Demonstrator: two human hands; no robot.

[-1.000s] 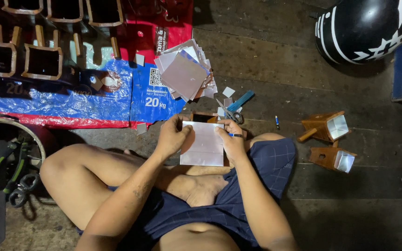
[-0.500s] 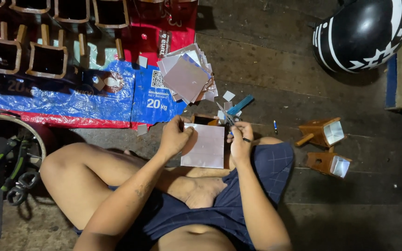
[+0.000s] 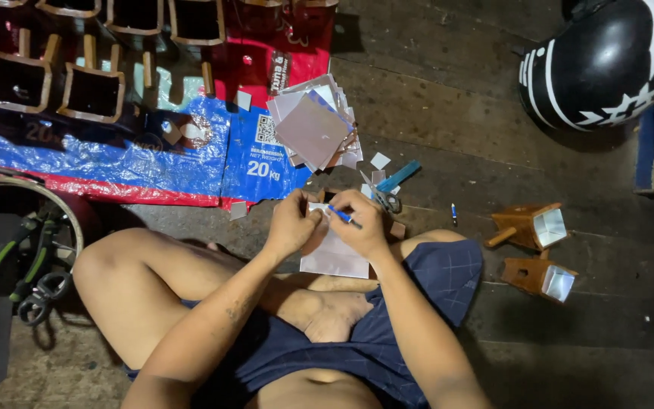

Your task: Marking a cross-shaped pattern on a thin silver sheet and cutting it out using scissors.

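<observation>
I sit cross-legged on a wooden floor. My left hand [image 3: 292, 224] pinches the top edge of a pale paper sheet [image 3: 334, 256] that rests over my knee. My right hand [image 3: 360, 222] grips a blue pen [image 3: 343, 217], its tip pointing left onto the top of the sheet beside my left fingers. Both hands are close together, almost touching. Scissors with a blue handle [image 3: 389, 188] lie on the floor just beyond my right hand.
A pile of cut paper sheets [image 3: 313, 129] lies ahead on a blue and red plastic sack [image 3: 115, 163]. Several small wooden box frames [image 3: 91, 92] stand on it. Two wooden boxes with shiny lining [image 3: 537, 250] sit at right. A black helmet [image 3: 607, 64] is far right. A basin of tools [image 3: 17, 257] is at left.
My two hands have drawn closer together at the sheet's top edge, and the pen tip now points left across the paper. The view has shifted slightly.
</observation>
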